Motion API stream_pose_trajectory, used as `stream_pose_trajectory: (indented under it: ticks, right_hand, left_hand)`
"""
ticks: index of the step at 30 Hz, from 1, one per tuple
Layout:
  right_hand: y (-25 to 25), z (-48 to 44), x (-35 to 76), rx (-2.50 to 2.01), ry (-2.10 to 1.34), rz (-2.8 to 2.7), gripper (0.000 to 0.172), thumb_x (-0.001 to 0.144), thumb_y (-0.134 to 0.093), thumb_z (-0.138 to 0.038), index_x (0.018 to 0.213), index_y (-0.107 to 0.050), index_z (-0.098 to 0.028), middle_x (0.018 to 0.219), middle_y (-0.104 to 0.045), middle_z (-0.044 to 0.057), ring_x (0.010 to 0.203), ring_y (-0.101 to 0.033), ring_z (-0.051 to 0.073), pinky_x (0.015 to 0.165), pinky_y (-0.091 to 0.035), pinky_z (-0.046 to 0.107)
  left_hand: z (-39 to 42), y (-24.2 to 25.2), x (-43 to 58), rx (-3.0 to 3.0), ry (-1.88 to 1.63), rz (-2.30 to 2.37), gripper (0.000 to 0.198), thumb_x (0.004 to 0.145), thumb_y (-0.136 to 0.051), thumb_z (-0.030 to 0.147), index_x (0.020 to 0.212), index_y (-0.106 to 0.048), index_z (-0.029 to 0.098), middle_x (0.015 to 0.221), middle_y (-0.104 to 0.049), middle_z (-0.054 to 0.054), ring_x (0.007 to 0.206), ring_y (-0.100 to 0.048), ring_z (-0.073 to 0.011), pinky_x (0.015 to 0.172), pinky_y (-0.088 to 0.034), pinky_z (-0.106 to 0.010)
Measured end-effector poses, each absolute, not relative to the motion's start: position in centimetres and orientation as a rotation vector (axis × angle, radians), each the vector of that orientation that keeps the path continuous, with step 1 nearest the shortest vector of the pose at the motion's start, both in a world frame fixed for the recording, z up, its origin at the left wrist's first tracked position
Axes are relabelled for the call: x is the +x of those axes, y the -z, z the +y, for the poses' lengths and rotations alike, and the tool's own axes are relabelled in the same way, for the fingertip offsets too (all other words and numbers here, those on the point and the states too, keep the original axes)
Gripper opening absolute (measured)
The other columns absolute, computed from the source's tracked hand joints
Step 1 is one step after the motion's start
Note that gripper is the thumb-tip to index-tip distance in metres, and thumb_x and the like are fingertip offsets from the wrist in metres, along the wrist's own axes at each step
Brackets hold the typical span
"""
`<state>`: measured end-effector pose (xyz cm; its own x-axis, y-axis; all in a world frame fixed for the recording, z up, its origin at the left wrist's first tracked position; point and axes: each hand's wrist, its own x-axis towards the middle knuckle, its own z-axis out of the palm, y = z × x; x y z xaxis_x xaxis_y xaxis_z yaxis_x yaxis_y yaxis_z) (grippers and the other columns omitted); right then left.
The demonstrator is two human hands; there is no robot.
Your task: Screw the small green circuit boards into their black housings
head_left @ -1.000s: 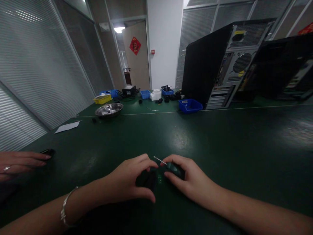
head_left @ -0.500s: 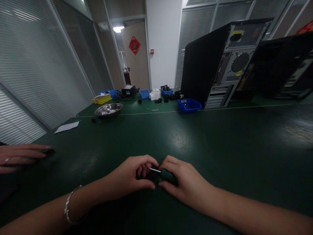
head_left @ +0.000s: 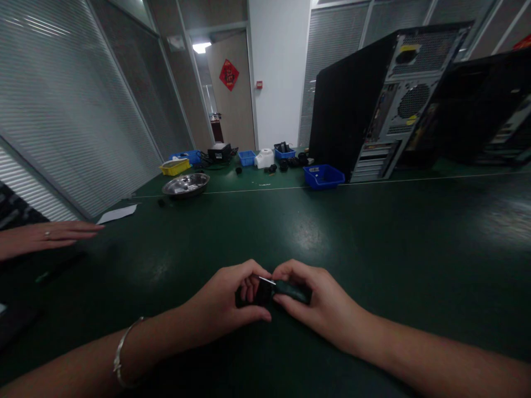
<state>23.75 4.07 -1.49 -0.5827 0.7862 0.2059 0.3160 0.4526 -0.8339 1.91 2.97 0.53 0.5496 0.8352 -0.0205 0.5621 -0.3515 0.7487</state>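
Note:
Near the front of the dark green table (head_left: 352,237), my right hand (head_left: 319,290) grips the dark green handle of a screwdriver (head_left: 292,289). Its thin metal shaft points left toward my left hand (head_left: 234,296). That hand is curled around a small black object (head_left: 262,294), largely hidden by the fingers and too dark to make out in detail. The shaft's tip is near the left index finger; whether it touches the black object cannot be seen. Both hands are close together, with their fingertips almost meeting.
At the left, another person's hand (head_left: 50,237) hovers over the table near a white paper (head_left: 118,213). Farther back stand a metal bowl (head_left: 186,193), a yellow bin (head_left: 176,167), a blue bin (head_left: 323,187), a white device (head_left: 264,159) and a black computer tower (head_left: 352,105).
My hands and the screwdriver have shifted slightly to the right in view. The other person's hand has lifted off a dark item and moved up, its fingers now stretched out.

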Motion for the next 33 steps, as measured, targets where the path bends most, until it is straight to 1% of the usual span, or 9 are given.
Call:
stream_pose_trajectory:
  ticks: [5, 11, 16, 19, 22, 26, 29, 33]
  right_hand:
    - [1.8, 4.0, 23.7, -0.864, -1.088, -2.030, 0.022, 0.083, -0.062, -0.010, 0.103, -0.059, -0.020, 0.092, -0.066, 0.002, 0.084, -0.064, 0.018, 0.075, -0.050, 0.029]
    - [1.0, 4.1, 23.8, -0.872, -1.127, -1.944, 0.016, 0.086, -0.057, -0.012, 0.100, -0.058, -0.018, 0.092, -0.065, 0.004, 0.086, -0.064, 0.020, 0.075, -0.051, 0.032]
    - [0.7, 4.3, 23.8, -0.896, -1.106, -1.887, 0.012, 0.086, -0.055, -0.015, 0.097, -0.058, -0.019, 0.089, -0.065, 0.004, 0.092, -0.063, 0.023, 0.081, -0.051, 0.036]
    - [0.9, 4.3, 23.7, -0.887, -1.086, -1.881, 0.012, 0.086, -0.055, -0.016, 0.096, -0.058, -0.019, 0.092, -0.066, 0.005, 0.093, -0.064, 0.023, 0.082, -0.051, 0.036]
    - [1.0, 4.2, 23.6, -0.910, -1.080, -1.846, 0.015, 0.085, -0.056, -0.018, 0.100, -0.058, -0.020, 0.095, -0.067, 0.005, 0.096, -0.064, 0.024, 0.082, -0.053, 0.036]
    - [1.0, 4.2, 23.7, -0.920, -1.075, -1.813, 0.015, 0.085, -0.058, -0.020, 0.100, -0.058, -0.020, 0.096, -0.067, 0.006, 0.099, -0.064, 0.025, 0.082, -0.053, 0.035]
    - [1.1, 4.2, 23.7, -0.901, -1.100, -1.797, 0.015, 0.085, -0.058, -0.019, 0.100, -0.058, -0.020, 0.096, -0.067, 0.006, 0.097, -0.065, 0.023, 0.081, -0.054, 0.034]
    - [1.0, 4.2, 23.6, -0.882, -1.154, -1.755, 0.018, 0.084, -0.059, -0.018, 0.102, -0.058, -0.020, 0.098, -0.067, 0.007, 0.099, -0.063, 0.024, 0.081, -0.053, 0.034]
  left_hand:
    - [2.8, -0.7, 2.0, 2.038, -0.578, 1.097, 0.040, 0.079, -0.074, 0.034, 0.113, -0.058, 0.019, 0.082, -0.059, 0.002, 0.071, -0.056, -0.0142, 0.065, -0.045, -0.027]
    - [2.8, -0.8, 1.9, 1.927, -0.654, 1.129, 0.043, 0.082, -0.071, 0.030, 0.118, -0.049, 0.020, 0.084, -0.058, 0.001, 0.072, -0.057, -0.0143, 0.067, -0.048, -0.028]
    - [2.5, -0.4, 2.0, 2.032, -0.680, 1.074, 0.038, 0.082, -0.070, 0.027, 0.116, -0.054, 0.020, 0.086, -0.057, 0.000, 0.072, -0.056, -0.0142, 0.067, -0.047, -0.027]
    - [2.3, -0.2, 2.1, 2.191, -0.637, 1.027, 0.043, 0.082, -0.069, 0.023, 0.123, -0.056, 0.022, 0.085, -0.058, -0.001, 0.073, -0.054, -0.0153, 0.068, -0.045, -0.028]
    - [2.2, -0.2, 2.2, 2.260, -0.599, 1.010, 0.049, 0.083, -0.067, 0.020, 0.130, -0.054, 0.025, 0.083, -0.057, -0.001, 0.073, -0.054, -0.0159, 0.067, -0.044, -0.029]
    - [2.3, 0.0, 2.1, 2.283, -0.598, 1.020, 0.055, 0.082, -0.068, 0.019, 0.134, -0.051, 0.026, 0.083, -0.057, -0.002, 0.072, -0.054, -0.0161, 0.066, -0.043, -0.028]
    - [2.4, 0.3, 1.9, 2.291, -0.616, 1.006, 0.057, 0.083, -0.068, 0.019, 0.136, -0.049, 0.026, 0.084, -0.057, -0.002, 0.072, -0.054, -0.0159, 0.066, -0.043, -0.028]
    - [2.3, 0.4, 1.8, 2.296, -0.639, 0.992, 0.061, 0.083, -0.069, 0.020, 0.139, -0.046, 0.029, 0.082, -0.056, 0.000, 0.072, -0.053, -0.0156, 0.066, -0.043, -0.028]
